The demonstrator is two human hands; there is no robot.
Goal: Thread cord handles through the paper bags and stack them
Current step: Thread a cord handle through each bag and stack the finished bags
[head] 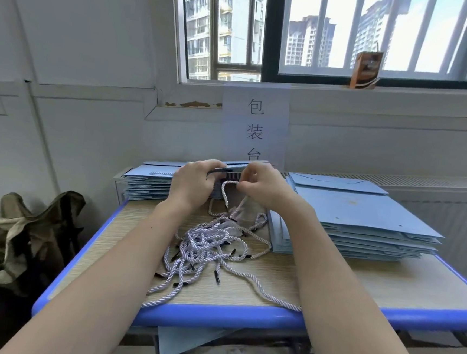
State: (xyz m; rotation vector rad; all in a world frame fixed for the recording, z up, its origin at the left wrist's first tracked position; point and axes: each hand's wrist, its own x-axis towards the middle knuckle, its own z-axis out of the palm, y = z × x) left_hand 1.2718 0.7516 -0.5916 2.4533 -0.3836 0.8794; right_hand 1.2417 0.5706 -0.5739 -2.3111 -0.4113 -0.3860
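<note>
While the left hand [195,184] grips the blue bag [228,170] upright mid-table, the right hand [260,184] pinches a cord [226,193], apparently at its rim; loose cords [206,245] heap below, between bag stacks.

Both bare forearms reach forward side by side; the left hand [194,186] and right hand [262,186] have curled, pinching fingers, nearly touching

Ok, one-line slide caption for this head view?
Both hands thread a cord through a blue paper bag between two bag stacks.
</note>
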